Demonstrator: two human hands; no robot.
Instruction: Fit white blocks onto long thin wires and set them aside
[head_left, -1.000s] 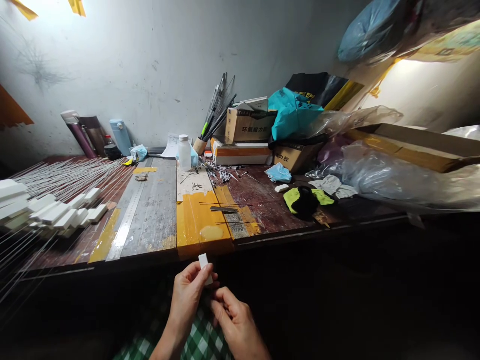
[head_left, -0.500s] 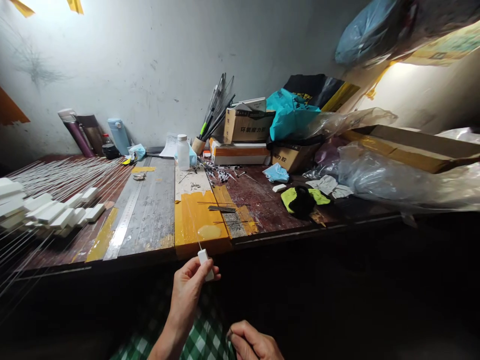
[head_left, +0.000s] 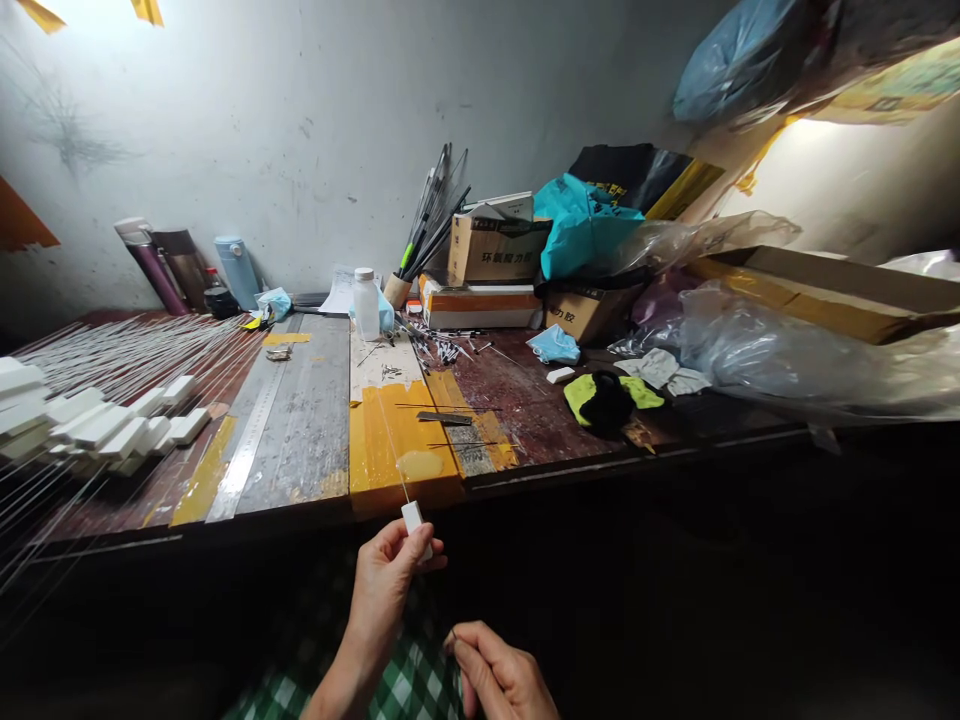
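My left hand [head_left: 384,585] pinches a small white block [head_left: 412,516] between thumb and fingers, just off the front edge of the table. A thin pale rod [head_left: 393,446] sticks out of the block's far end and slants up over the yellow-taped strip [head_left: 375,430]. Lower down, my right hand [head_left: 501,672] is closed, thumb against the bent forefinger. Something tiny and dark shows at its fingertips, too small to name. Glossy pale liquid [head_left: 420,465] lies pooled on the tape beyond the block.
Many white blocks on long thin rods [head_left: 112,425] lie at left, rods reaching across the table. A steel ruler [head_left: 251,440], white bottle [head_left: 366,305], dark strip [head_left: 444,418] and black-and-lime cloth [head_left: 604,400] rest on the table. Cartons [head_left: 499,250] and plastic bags [head_left: 750,335] crowd the right.
The white block and my left hand have shifted slightly right and down, and more of the rod is visible. My right hand has risen a little and moved left, nearer the left.
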